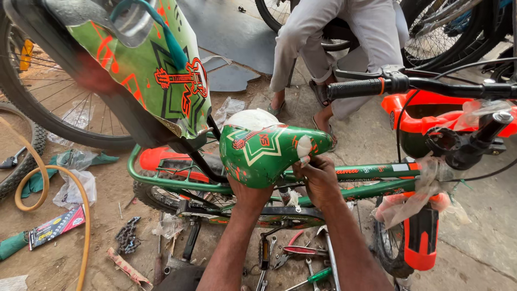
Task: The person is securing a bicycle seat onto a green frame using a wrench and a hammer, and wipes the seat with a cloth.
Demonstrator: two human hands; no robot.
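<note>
A small green child's bicycle (pixel 377 173) lies tilted in front of me. My left hand (pixel 249 195) is under the rear of its green saddle (pixel 257 152), mostly hidden by it. My right hand (pixel 319 178) grips the saddle's nose from below, fingers curled at its front edge by a scrap of clear plastic wrap. The saddle sits above the frame's top tube. A green and orange backrest panel (pixel 156 70) rises at the upper left, held by black struts. The black handlebar grip (pixel 355 89) sticks out at the right.
Another person sits behind the bike, grey trousers (pixel 328 32) and sandalled feet visible. Pliers, wrenches and a screwdriver (pixel 309 279) lie on the ground below my arms. A yellow hose (pixel 64 183), a bike chain (pixel 127 237) and a wheel (pixel 48 102) are at the left.
</note>
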